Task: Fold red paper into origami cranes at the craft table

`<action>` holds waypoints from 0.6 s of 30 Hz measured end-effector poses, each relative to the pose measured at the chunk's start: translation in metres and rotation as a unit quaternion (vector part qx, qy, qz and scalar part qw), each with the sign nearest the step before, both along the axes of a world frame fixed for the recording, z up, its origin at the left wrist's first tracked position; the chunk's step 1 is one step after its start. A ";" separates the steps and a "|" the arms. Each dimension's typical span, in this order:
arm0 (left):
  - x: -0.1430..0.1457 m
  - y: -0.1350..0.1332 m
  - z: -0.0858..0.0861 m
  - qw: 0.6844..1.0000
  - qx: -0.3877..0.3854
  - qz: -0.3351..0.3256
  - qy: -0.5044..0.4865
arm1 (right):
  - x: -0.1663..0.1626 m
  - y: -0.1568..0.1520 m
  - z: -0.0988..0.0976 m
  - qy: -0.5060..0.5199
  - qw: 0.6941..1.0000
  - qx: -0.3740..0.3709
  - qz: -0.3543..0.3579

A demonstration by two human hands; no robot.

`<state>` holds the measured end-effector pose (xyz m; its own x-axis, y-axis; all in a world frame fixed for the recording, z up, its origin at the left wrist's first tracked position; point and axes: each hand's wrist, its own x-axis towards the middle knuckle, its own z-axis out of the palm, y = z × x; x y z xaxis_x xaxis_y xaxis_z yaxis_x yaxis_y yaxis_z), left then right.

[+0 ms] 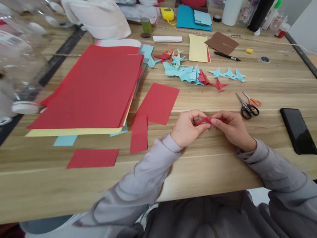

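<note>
Both the left hand [189, 128] and right hand [230, 127] are pinching a small red paper [203, 120] over the surface [207, 174], seemingly working a fold, the next move probably calling for steady pressure.

Held paper [204, 120] partly hidden; bottles [8, 50] blurred, cropped

A black rectangular smartphone [298, 131] lies toward the right edge of the wooden tabletop [207, 174]. Along the far edge sit a yellow plastic tape measure [167, 13] and, nearer the far right corner, a tall white cylinder [235, 3] and a black cylinder [264, 6]. Clear plastic bottles [8, 54] crowd the far left corner.
</note>
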<state>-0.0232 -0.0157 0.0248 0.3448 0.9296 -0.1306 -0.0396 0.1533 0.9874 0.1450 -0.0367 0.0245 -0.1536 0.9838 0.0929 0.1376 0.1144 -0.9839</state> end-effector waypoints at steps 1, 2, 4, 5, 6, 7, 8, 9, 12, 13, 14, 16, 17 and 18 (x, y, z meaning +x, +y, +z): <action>0.000 0.000 0.000 1.000 0.001 0.003 -0.004 | 0.000 0.000 0.001 -0.001 1.000 -0.004 -0.001; 0.000 0.000 0.000 1.000 0.000 0.002 -0.010 | 0.000 0.001 0.001 0.001 1.000 -0.009 -0.003; -0.001 0.001 0.000 0.999 -0.011 -0.017 -0.026 | 0.000 0.002 0.001 0.012 1.000 -0.018 -0.008; -0.001 0.001 0.001 0.999 -0.017 -0.029 -0.033 | 0.001 0.002 0.001 0.018 1.000 -0.020 -0.012; -0.002 0.002 0.000 0.998 -0.022 -0.038 -0.038 | 0.001 0.002 0.001 0.022 0.999 -0.022 -0.016; -0.003 0.002 0.000 0.998 -0.026 -0.044 -0.041 | 0.000 0.003 0.001 0.026 0.999 -0.024 -0.019; -0.003 0.003 0.000 0.998 -0.028 -0.046 -0.038 | 0.000 0.003 0.001 0.027 0.999 -0.025 -0.020; -0.004 0.003 -0.001 0.998 -0.029 -0.045 -0.033 | 0.000 0.003 0.001 0.027 0.999 -0.028 -0.020; -0.005 0.003 -0.001 0.998 -0.019 -0.053 -0.018 | -0.001 0.003 0.001 0.026 0.999 -0.032 -0.019; -0.005 0.003 -0.001 0.998 -0.005 -0.057 -0.016 | -0.001 0.003 0.001 0.026 0.999 -0.032 -0.020; -0.005 0.003 -0.001 0.998 0.014 -0.058 -0.012 | -0.001 0.003 0.001 0.025 0.999 -0.032 -0.023; -0.005 0.003 0.000 0.997 0.058 -0.057 0.011 | 0.000 0.003 0.001 0.018 0.999 -0.030 -0.026; -0.004 0.003 0.000 0.995 0.075 -0.057 0.031 | 0.000 0.003 0.001 0.014 0.999 -0.028 -0.024; -0.004 0.002 0.001 0.993 0.086 -0.060 0.051 | 0.000 0.002 0.002 0.011 0.999 -0.025 -0.018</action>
